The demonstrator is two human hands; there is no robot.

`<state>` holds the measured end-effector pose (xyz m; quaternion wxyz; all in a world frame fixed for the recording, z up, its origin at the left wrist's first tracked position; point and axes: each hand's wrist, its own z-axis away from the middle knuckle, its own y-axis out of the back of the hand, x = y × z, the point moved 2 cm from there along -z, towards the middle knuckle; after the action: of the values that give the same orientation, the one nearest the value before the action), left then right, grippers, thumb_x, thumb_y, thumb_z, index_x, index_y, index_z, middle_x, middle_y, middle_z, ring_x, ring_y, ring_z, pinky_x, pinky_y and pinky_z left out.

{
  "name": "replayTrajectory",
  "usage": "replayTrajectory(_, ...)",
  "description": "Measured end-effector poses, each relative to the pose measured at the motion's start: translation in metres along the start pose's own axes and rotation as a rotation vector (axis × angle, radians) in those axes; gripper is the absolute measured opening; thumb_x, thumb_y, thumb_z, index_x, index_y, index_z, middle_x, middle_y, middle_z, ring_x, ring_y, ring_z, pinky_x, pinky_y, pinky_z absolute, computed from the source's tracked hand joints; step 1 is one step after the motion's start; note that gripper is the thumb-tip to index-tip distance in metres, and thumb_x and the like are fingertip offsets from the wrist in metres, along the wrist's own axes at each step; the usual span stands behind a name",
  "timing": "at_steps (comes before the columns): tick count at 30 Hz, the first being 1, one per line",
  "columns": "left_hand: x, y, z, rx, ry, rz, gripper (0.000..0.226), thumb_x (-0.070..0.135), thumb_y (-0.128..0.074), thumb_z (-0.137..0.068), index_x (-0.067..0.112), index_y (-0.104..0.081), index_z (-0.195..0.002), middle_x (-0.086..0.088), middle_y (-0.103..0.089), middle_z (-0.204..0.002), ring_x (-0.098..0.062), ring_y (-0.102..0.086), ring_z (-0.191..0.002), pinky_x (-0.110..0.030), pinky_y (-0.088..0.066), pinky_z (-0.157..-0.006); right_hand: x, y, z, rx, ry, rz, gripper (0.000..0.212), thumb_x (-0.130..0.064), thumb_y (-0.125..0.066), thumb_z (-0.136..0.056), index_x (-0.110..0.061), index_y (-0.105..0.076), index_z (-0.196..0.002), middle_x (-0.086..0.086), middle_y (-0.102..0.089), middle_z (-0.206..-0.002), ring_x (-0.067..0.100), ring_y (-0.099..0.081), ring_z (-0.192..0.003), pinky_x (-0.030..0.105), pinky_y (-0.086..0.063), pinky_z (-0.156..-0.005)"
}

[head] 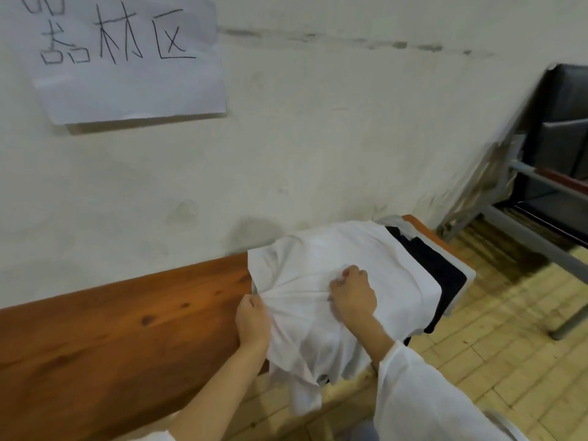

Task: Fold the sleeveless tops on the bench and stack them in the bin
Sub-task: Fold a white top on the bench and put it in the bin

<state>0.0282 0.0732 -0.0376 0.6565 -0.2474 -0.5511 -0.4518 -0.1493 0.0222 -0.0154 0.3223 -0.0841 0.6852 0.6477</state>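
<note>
A wooden surface [127, 313] runs along a stained wall [318, 138]. The left hand [253, 323] and right hand [351, 294] grip the white top [366, 249] beneath them, fingers curled in its cloth. A tug could drag the dark garment [445, 275] beyond the fingers off the edge.

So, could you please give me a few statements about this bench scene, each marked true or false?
1. The left hand and the right hand both grip the white top. True.
2. The white top lies neatly folded. False: it is bunched, and part of it hangs over the front edge of the bench.
3. A dark garment shows at the white top's right side. True.
4. The paper sign on the wall is blank. False: it bears dark handwritten characters.
5. The bench is grey metal. False: it is reddish-brown wood.
</note>
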Motion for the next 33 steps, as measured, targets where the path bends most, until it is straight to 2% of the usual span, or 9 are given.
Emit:
replayTrajectory(3,-0.003,0.005,0.002,-0.082,0.183,0.123,0.034,0.008,-0.037,-0.093,0.015,-0.033,-0.061,-0.001,-0.033,-0.066,-0.015,-0.030,-0.063,-0.031,-0.024,-0.057,0.003,-0.001,-0.005,0.024,-0.034,-0.037,0.014,-0.024,-0.048,-0.091,-0.012,-0.055,-0.085,0.005,-0.063,-0.092,0.024,-0.061,-0.079,0.035,-0.050,-0.070)
replayTrajectory(8,0.012,0.003,0.009,-0.401,0.632,0.467,0.024,0.036,-0.063,-0.080,0.013,-0.067,-0.087,-0.011,-0.065,-0.089,-0.028,-0.060,-0.090,-0.039,-0.048,-0.087,-0.008,0.000,0.019,0.189,0.130,-0.124,0.014,-0.016,-0.043,-0.097,-0.007,-0.052,-0.090,0.000,-0.045,-0.092,0.022,-0.050,-0.082,0.033,-0.040,-0.071)
replayTrajectory(13,0.053,0.025,0.033,-0.666,0.647,0.663,0.029,0.023,-0.055,-0.089,0.002,-0.072,-0.079,-0.013,-0.069,-0.073,-0.026,-0.063,-0.075,-0.032,-0.050,-0.069,-0.023,0.021,0.030,0.317,0.203,-0.197,0.009,-0.002,-0.047,-0.090,-0.006,-0.053,-0.087,0.005,-0.047,-0.096,0.020,-0.043,-0.088,0.030,-0.037,-0.081)
replayTrajectory(15,0.076,0.042,0.039,-0.645,0.518,0.675,0.029,0.010,-0.044,-0.096,0.006,-0.064,-0.075,-0.010,-0.065,-0.062,-0.019,-0.064,-0.058,-0.024,-0.050,-0.054,-0.037,0.030,0.036,0.310,0.279,-0.211,0.009,-0.004,-0.046,-0.092,-0.003,-0.055,-0.094,0.007,-0.051,-0.105,0.022,-0.046,-0.095,0.027,-0.036,-0.084)
replayTrajectory(18,0.101,0.077,0.047,-0.572,0.410,0.750,0.033,-0.006,-0.032,-0.100,0.017,-0.054,-0.090,0.002,-0.056,-0.078,0.009,-0.058,-0.046,-0.007,-0.044,-0.046,-0.066,0.029,0.057,0.221,0.439,-0.207,0.016,-0.008,-0.044,-0.096,0.002,-0.057,-0.098,0.010,-0.052,-0.126,0.023,-0.045,-0.117,0.024,-0.030,-0.100)
replayTrajectory(22,0.090,0.130,0.042,-0.552,0.391,0.610,0.030,0.012,-0.038,-0.101,0.003,-0.067,-0.096,-0.013,-0.071,-0.073,-0.021,-0.070,-0.068,-0.024,-0.053,-0.051,-0.101,-0.017,0.100,-0.114,0.578,-0.057,0.016,-0.007,-0.045,-0.094,-0.005,-0.053,-0.081,0.013,-0.053,-0.133,0.029,-0.043,-0.125,0.034,-0.026,-0.109)
replayTrajectory(26,0.057,0.198,0.028,-0.392,0.397,0.505,0.022,0.015,-0.047,-0.098,0.001,-0.063,-0.105,-0.017,-0.070,-0.085,-0.029,-0.062,-0.089,-0.036,-0.051,-0.071,-0.119,-0.077,0.154,-0.391,0.562,0.083,0.019,-0.019,-0.037,-0.089,-0.009,-0.051,-0.096,0.009,-0.058,-0.100,0.027,-0.049,-0.099,0.039,-0.035,-0.095)
replayTrajectory(29,0.029,0.257,0.014,-0.318,0.429,0.448,0.024,0.019,-0.051,-0.097,0.006,-0.057,-0.116,-0.019,-0.066,-0.105,-0.031,-0.061,-0.100,-0.039,-0.050,-0.085,-0.140,-0.116,0.199,-0.510,0.652,0.198,0.055,-0.031,-0.022,-0.085,-0.005,-0.045,-0.127,0.012,-0.051,-0.129,0.028,-0.039,-0.127,0.038,-0.024,-0.108)
replayTrajectory(33,-0.008,0.325,-0.002,-0.127,0.301,0.042,0.026,0.018,-0.052,-0.096,0.011,-0.046,-0.120,-0.009,-0.057,-0.099,-0.025,-0.056,-0.097,-0.036,-0.046,-0.088,-0.181,-0.153,0.264,-0.602,0.887,0.350,0.052,-0.032,-0.027,-0.102,-0.013,-0.018,-0.150,0.001,-0.018,-0.157,0.020,-0.012,-0.146,0.037,-0.001,-0.119)
